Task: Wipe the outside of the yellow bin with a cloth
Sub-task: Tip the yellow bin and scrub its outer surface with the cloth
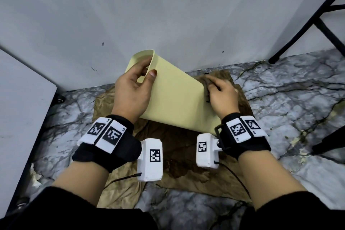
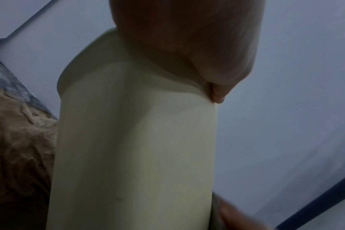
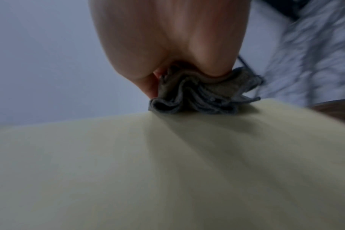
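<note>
On the brown paper by the wall, I tip the yellow bin point(image 1: 173, 91); my left hand point(image 1: 130, 89) grips its rim, my right hand point(image 1: 222, 95) presses the bunched cloth point(image 1: 206, 85) on its side. I should rub slowly, holding firm.

Left wrist: the bin's bottom is cut off.

Right wrist: blurry, fingertips hidden.

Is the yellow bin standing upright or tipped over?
Tipped. The bin leans over the brown mat, its open rim angled toward the wall, with the left hand holding the rim.
</note>
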Motion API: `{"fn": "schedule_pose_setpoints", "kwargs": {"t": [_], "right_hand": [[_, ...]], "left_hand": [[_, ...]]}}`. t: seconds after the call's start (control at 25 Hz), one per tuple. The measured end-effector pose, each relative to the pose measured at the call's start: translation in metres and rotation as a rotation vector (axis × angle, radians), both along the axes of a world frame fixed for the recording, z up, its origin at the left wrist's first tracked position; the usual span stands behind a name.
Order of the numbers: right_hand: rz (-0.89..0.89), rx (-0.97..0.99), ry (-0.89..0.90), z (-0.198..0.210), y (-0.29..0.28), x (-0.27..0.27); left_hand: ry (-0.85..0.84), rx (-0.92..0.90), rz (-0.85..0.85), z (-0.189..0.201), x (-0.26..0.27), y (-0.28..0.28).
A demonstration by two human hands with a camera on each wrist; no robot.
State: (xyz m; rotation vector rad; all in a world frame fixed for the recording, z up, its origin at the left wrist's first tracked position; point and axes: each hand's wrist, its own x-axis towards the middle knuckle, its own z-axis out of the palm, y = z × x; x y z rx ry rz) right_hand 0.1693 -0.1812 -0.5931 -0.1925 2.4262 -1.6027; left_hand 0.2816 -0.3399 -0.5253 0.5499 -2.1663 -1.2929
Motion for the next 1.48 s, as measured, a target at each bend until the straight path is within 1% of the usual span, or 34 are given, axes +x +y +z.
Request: {"fn": "schedule_pose_setpoints", "kwargs": {"t": [0.08, 0.12, 0.16, 0.24, 0.32, 0.36, 0.48, 0.68, 0.76, 0.84, 0.96, 1.12, 1.2, 1.36, 1.48], "right_hand": [[0.125, -0.044, 0.137, 0.030, -0.025, 0.011], [0.174, -0.070, 0.177, 0.043, -0.036, 0.017], [0.204, -0.101, 0.196, 0.052, -0.044, 0.021], [0.209, -0.192, 0.185, 0.056, -0.049, 0.025], [0.186, -0.263, 0.149, 0.046, -0.043, 0.022], [0.170, -0.269, 0.128, 0.038, -0.038, 0.018], [0.110, -0.188, 0.073, 0.009, -0.018, 0.006], [-0.049, -0.062, -0.124, -0.038, 0.026, -0.005], [-0.078, -0.029, -0.180, -0.052, 0.037, -0.005], [-0.090, -0.021, -0.219, -0.057, 0.040, -0.004], [-0.073, -0.066, -0.200, -0.032, 0.032, 0.003], [0.023, -0.212, -0.057, 0.020, 0.005, 0.012], [0.070, -0.295, -0.014, 0.044, -0.006, 0.015], [0.078, -0.399, -0.050, 0.073, -0.011, 0.018], [0.072, -0.409, -0.059, 0.084, 0.000, 0.017]], "left_hand": [[-0.009, -0.022, 0.001, 0.001, -0.002, 0.002], [-0.010, -0.029, 0.006, 0.001, -0.003, 0.003], [-0.010, -0.029, 0.011, 0.000, -0.003, 0.004], [-0.007, -0.009, 0.007, -0.001, -0.002, 0.004], [-0.005, 0.013, -0.025, 0.000, -0.002, 0.004], [-0.005, 0.018, -0.039, 0.001, -0.003, 0.004], [-0.011, 0.014, -0.035, 0.003, -0.002, 0.003], [-0.034, 0.002, -0.033, 0.006, 0.000, 0.005], [-0.024, 0.012, -0.015, 0.008, -0.001, 0.010], [-0.014, 0.021, 0.001, 0.009, -0.001, 0.014], [-0.026, 0.009, -0.027, 0.011, -0.002, 0.018], [-0.069, -0.025, -0.139, 0.017, -0.004, 0.026], [-0.078, -0.028, -0.175, 0.019, -0.006, 0.029], [-0.078, -0.031, -0.266, 0.017, -0.010, 0.037], [-0.115, -0.062, -0.352, 0.018, -0.010, 0.042]]}}
